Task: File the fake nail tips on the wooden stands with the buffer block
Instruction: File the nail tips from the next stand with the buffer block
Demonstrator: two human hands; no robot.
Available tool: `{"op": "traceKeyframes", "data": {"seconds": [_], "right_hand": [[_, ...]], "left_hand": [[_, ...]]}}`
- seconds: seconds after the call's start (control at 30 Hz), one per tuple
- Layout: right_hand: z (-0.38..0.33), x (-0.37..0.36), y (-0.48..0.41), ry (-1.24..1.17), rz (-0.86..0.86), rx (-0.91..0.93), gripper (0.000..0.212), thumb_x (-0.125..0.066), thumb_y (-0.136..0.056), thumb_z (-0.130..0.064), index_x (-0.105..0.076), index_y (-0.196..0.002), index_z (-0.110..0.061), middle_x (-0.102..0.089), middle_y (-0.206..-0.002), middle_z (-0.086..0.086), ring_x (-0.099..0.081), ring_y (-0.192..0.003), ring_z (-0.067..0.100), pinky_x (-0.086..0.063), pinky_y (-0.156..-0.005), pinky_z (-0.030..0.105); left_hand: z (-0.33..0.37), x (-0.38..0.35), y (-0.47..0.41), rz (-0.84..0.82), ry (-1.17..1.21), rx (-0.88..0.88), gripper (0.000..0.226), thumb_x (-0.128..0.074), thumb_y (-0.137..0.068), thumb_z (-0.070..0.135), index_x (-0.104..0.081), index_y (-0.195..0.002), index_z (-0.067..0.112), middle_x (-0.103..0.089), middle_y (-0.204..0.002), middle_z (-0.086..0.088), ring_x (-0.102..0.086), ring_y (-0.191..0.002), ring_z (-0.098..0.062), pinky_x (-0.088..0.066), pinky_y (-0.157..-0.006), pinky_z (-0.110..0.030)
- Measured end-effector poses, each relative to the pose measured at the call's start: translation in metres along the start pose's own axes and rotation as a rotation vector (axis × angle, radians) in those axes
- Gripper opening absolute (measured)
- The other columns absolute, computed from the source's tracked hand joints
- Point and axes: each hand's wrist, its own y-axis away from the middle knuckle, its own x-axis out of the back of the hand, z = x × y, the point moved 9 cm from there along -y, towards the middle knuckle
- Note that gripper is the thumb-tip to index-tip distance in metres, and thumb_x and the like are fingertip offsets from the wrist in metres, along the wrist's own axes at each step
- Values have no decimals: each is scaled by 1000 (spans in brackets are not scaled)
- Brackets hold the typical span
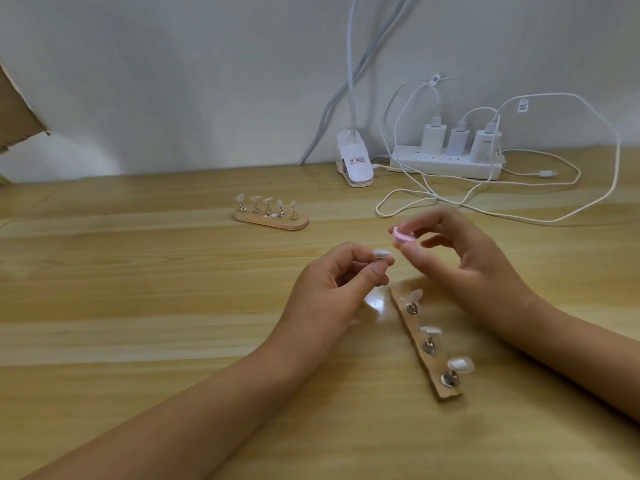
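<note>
The left hand (332,282) pinched a white fake nail tip (381,253) between thumb and forefinger, its other fingers curled in toward the palm. Just right of those fingertips, and a little higher, the right hand (460,251) gripped the pink buffer block (403,235) between thumb and forefinger, the remaining fingers loosely bent. Whether block and tip touched could not be told. Below both sets of fingers, under the right wrist, the near wooden stand (424,344) lay slantwise on the wooden table (173,306), three tips showing on its metal pegs. Beyond the left fingertips, well apart, the far wooden stand (271,220) carried five tips. Farther back, past the right fingers, sat a white power strip (446,164) with chargers, loose white cables (519,216) and a clip lamp (355,164).
</note>
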Motion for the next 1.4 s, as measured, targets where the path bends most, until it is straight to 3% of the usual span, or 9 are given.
{"op": "traceKeyframes", "data": {"seconds": [0.13,0.23,0.73,0.83,0.97,1.07,1.2,1.3,1.4], "right_hand": [[-12,-5,1,40,-47,104,16,-64,-91,-27,-60,-105,-23,-68,-110,-5,-62,-111,19,-46,-94,35],[-1,-1,0,-3,-21,6,14,-68,-93,-29,-63,-103,-20,-69,-107,-5,-62,-110,16,-47,-97,44],[-6,0,0,-40,-2,32,16,-69,-91,-25,-62,-102,-17,-68,-111,-6,-62,-112,18,-47,-96,43],[-11,-6,1,42,-49,101,15,-69,-90,-26,-61,-103,-22,-68,-112,-10,-62,-112,16,-45,-96,31],[-4,3,-1,-24,29,25,15,-69,-91,-34,-63,-101,-24,-69,-112,-7,-62,-115,17,-46,-98,40],[-16,-5,4,67,-31,123,17,-69,-87,-30,-61,-101,-25,-67,-113,-9,-62,-113,18,-45,-97,29],[-4,4,0,19,34,21,13,-70,-89,-31,-62,-97,-24,-68,-109,-8,-62,-111,17,-45,-97,39],[-19,-10,5,62,-85,146,18,-70,-88,-30,-62,-104,-24,-66,-113,-9,-62,-113,18,-45,-96,24],[-7,-7,3,57,-38,66,20,-74,-86,-28,-63,-102,-25,-69,-111,-12,-61,-113,16,-44,-97,28]], "left_hand": [[1,-1,1,-12,-4,-3,8,-66,-92,20,-71,-89,24,-71,-79,7,-67,-82,-2,-49,-70,-11],[2,-1,1,-15,-15,-3,8,-66,-92,23,-73,-89,27,-71,-80,6,-67,-83,-2,-49,-68,-10],[6,-2,2,-24,-25,-16,7,-67,-90,21,-73,-93,20,-69,-76,9,-64,-77,0,-47,-67,-9],[5,-3,1,-30,-25,-22,7,-66,-91,23,-73,-92,22,-70,-78,8,-64,-77,-1,-48,-68,-12],[4,-3,1,-34,-29,-23,9,-67,-91,21,-75,-91,26,-69,-75,11,-62,-73,4,-45,-65,-8],[5,-5,1,-50,-37,-21,10,-67,-91,21,-75,-88,28,-72,-78,11,-65,-77,2,-46,-66,-9],[6,-4,1,-37,-51,-19,12,-68,-90,22,-76,-86,31,-71,-75,11,-63,-73,4,-44,-63,-6],[8,-5,1,-42,-48,-24,11,-68,-90,21,-76,-86,28,-74,-79,11,-66,-75,4,-45,-66,-7],[8,-3,1,-29,-69,-16,12,-68,-90,21,-75,-87,30,-73,-76,13,-66,-74,4,-45,-66,-6]]}}
